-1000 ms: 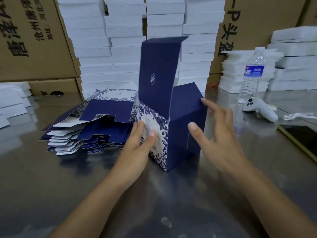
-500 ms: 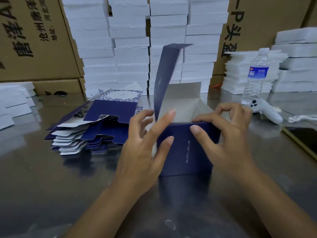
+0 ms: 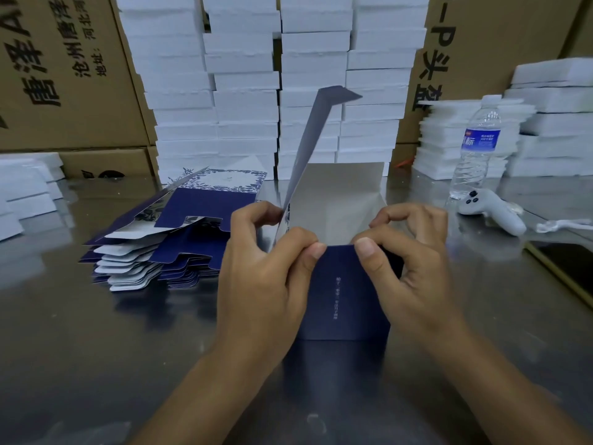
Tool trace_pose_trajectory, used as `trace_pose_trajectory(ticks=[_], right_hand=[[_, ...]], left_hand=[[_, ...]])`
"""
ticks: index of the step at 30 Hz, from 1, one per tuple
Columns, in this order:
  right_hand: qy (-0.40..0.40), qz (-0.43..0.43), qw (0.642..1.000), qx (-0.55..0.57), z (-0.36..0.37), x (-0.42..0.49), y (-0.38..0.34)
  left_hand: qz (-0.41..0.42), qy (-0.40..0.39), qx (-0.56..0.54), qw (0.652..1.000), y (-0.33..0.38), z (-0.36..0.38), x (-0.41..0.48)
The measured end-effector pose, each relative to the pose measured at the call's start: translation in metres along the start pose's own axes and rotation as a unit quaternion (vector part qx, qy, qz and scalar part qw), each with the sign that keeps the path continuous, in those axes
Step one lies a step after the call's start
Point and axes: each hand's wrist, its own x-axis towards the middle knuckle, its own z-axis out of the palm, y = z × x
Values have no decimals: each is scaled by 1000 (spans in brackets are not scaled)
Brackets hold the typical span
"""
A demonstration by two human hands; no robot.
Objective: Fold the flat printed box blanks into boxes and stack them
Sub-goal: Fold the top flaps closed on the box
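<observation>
A dark blue box (image 3: 343, 293) with a white inside stands upright on the metal table (image 3: 96, 364), its mouth facing up and its long lid flap (image 3: 316, 136) sticking up at the left. My left hand (image 3: 266, 271) grips the box's near left top edge, thumb on the front wall and fingers curled over the rim. My right hand (image 3: 407, 261) pinches the near right top edge the same way. A pile of flat blue and white box blanks (image 3: 167, 239) lies on the table to the left of the box.
Tall stacks of white foam trays (image 3: 250, 78) and brown cartons (image 3: 64, 75) line the back. More foam stacks (image 3: 545, 123), a water bottle (image 3: 478, 149) and a white handheld controller (image 3: 491, 213) sit at the right. A dark flat panel (image 3: 568, 268) lies at the right edge.
The box was turned so its plain blue wall faces me and its mouth opens upward. Both hands moved from its sides to the near top rim and curled onto it.
</observation>
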Motion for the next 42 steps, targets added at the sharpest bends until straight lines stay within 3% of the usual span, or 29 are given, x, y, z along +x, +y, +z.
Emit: trace_pose_trajectory(ticks=[7,12,19,29,36,42], right_hand=[[18,-34,999,-5,4,-1,-3],[-7,-3,1000,21,3,0,-3],[2,-11,1000,23,3,0,-2],[2,25,999,30,0,2,-1],[2,26,999,40,-3,2,2],[-1,18,999,41,-1,0,2]], left_hand=[[3,7,22,1000,3,1,1],[-16,20,12,1000,-2,2,0],[27,57,57,996,-9,3,2],[-17,69,43,997,-11,3,3],[88,98,102,986,-24,-5,5],[111,103,119,981,-28,-6,8]])
